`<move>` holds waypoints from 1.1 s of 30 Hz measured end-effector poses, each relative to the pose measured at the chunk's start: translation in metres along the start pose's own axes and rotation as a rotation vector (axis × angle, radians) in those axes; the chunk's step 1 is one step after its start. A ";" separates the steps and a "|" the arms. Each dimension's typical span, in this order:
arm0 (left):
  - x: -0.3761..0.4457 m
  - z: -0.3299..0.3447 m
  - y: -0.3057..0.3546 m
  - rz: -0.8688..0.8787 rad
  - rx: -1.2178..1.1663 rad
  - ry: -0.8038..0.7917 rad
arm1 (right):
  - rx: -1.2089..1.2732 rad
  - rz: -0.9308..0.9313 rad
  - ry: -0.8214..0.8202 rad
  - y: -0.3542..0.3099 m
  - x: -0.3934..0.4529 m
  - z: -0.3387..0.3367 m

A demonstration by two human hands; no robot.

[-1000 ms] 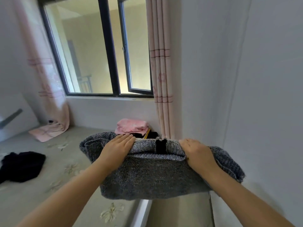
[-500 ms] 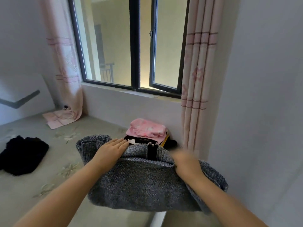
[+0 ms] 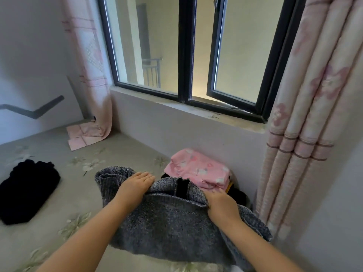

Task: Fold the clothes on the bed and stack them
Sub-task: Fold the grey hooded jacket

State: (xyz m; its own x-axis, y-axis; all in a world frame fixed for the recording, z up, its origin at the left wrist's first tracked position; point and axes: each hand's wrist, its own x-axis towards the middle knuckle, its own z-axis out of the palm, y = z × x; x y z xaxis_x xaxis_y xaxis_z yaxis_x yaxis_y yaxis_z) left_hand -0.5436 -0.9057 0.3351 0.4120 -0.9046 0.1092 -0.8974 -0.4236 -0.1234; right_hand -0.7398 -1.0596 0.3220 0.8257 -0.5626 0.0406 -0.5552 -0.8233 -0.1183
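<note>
A folded grey knit sweater [image 3: 169, 226] hangs in the air between both my hands, above the bed [image 3: 82, 203]. My left hand [image 3: 135, 186] grips its upper left fold, palm down. My right hand [image 3: 222, 205] grips the upper right edge. Just beyond the sweater, against the wall under the window, sits a stack of folded clothes with a pink patterned garment [image 3: 198, 169] on top and dark pieces beneath it, partly hidden by the sweater. A crumpled black garment [image 3: 25, 191] lies on the bed at the left.
The bed has a grey-green sheet with pale flowers. A wall with a window sill [image 3: 186, 112] runs behind the stack. A pink curtain [image 3: 306, 118] hangs at the right, another [image 3: 88, 75] at the left with its hem on the bed.
Both hands have carried the grey sweater forward over the bed and closer to the pink-topped stack. The view has swung left and nearer the window.
</note>
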 end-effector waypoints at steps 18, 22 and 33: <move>0.422 0.069 -0.041 -0.162 -0.057 -0.315 | 0.225 0.017 -0.248 0.148 0.330 0.033; 0.484 0.122 0.008 -0.253 -0.050 -0.135 | 0.110 0.186 -0.316 0.197 0.384 0.069; 0.437 0.261 0.034 -0.524 -0.309 -0.317 | 0.247 -0.239 -0.132 0.214 0.388 0.175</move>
State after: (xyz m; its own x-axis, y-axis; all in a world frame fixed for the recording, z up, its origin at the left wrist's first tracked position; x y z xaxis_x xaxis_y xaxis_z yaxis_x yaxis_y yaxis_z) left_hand -0.3533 -1.3277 0.1211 0.7880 -0.5741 -0.2223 -0.5517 -0.8188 0.1590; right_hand -0.5203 -1.4411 0.1389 0.9438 -0.3291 -0.0303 -0.3177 -0.8781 -0.3578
